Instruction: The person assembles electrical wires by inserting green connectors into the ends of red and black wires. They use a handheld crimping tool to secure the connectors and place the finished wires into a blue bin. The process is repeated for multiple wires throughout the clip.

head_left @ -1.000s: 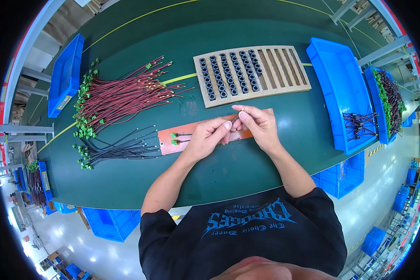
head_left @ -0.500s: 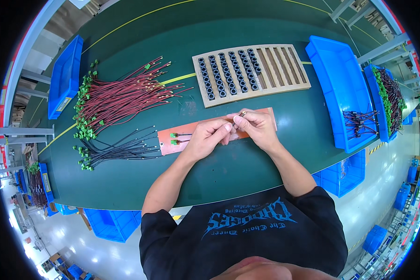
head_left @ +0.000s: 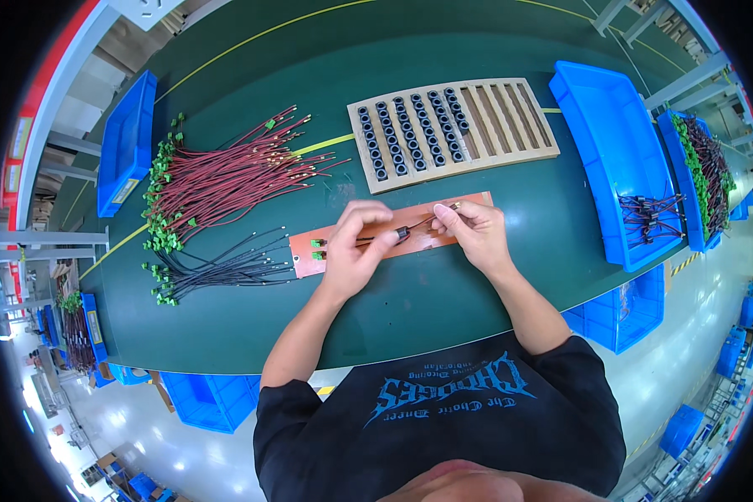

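Observation:
My right hand (head_left: 478,236) pinches the ends of thin wires (head_left: 424,221) above an orange-brown board (head_left: 309,266). A small black cylindrical core (head_left: 402,233) sits around these wires, left of the pinch. My left hand (head_left: 351,251) has its fingers arched apart, its thumb beside the core; whether the thumb touches it I cannot tell. Two green connectors (head_left: 318,248) lie on the board's left end, and their wires run under my left hand. The wires' far ends are partly hidden by that hand.
Beyond the board, a wooden slotted tray (head_left: 510,155) holds rows of black ring cores (head_left: 416,134). Red wires (head_left: 226,171) and black wires (head_left: 217,266) with green connectors lie left. Blue bins (head_left: 607,151) stand at both sides; the right one contains finished-looking wire bundles (head_left: 648,216).
My hands have drawn apart from close together. The left fingers have spread, and the black core on the wires now shows between the hands. The right hand keeps its pinch.

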